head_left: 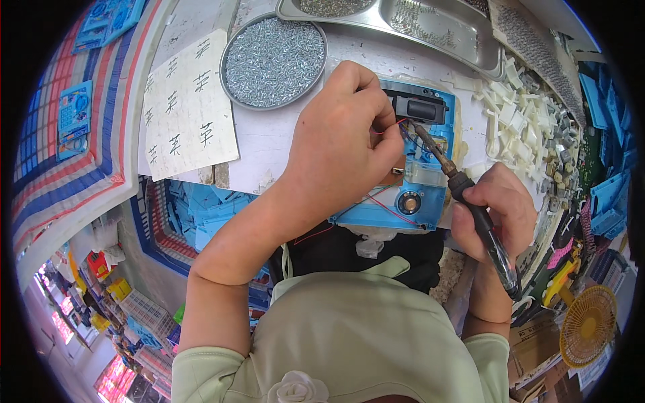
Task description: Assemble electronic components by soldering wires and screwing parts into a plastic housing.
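Observation:
My right hand (500,209) is wrapped round the dark handle of a soldering iron (481,216). Its metal tip points up and left, reaching into a blue plastic casing (356,213) on the worktable. Beside the tip, my left hand (349,131) is closed in a pinch on a thin wire (403,121), whose end shows by the fingers. Inside the casing are a black box-shaped part (422,109), a small round speaker (408,202) and a loose red wire (393,212). My left hand covers part of the casing's left side.
A round tray of small metal screws (274,62) and a handwritten paper sheet (191,111) lie left. Behind is a steel compartment tray (463,50). White plastic pieces (514,114) are heaped right. A crate of blue parts (201,208) stands below left; a yellow fan (588,327) lower right.

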Available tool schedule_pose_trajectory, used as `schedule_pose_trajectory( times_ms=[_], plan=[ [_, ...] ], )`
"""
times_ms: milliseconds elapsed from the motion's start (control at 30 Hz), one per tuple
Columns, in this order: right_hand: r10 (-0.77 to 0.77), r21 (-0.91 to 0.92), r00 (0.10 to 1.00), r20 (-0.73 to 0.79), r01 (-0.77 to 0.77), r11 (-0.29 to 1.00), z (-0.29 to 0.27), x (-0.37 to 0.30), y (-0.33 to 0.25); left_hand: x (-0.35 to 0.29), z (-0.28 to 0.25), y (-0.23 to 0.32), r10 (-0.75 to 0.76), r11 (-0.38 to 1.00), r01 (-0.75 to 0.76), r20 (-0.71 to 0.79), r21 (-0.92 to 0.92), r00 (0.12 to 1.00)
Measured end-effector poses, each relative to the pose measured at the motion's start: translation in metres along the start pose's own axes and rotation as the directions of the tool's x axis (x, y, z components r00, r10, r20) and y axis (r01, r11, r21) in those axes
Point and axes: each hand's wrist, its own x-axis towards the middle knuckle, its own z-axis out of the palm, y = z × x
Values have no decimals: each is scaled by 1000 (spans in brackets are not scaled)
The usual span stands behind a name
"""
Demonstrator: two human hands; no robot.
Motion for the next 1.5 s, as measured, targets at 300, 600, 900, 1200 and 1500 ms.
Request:
schedule_pose_trajectory(
  times_ms=[300,600,900,1200,1500],
  plan=[
    [36,14,999,-14,-36,999,-9,-6,1,0,-1,2,-36,999,36,9,-25,999],
    [74,-1,996,49,-74,997,-9,-1,1,1,-1,3,-10,1000,10,2,29,1000],
    [52,-34,994,97,-49,998,-8,4,4,4,0,2,4,998,-4,8,63,1000],
    [43,-26,996,73,-42,999,-5,8,5,4,4,3,-17,998,17,-8,65,1000],
    [36,-15,997,61,-35,999,-7,7,7,2,11,3,7,995,0,-67,96,998]
  ],
)
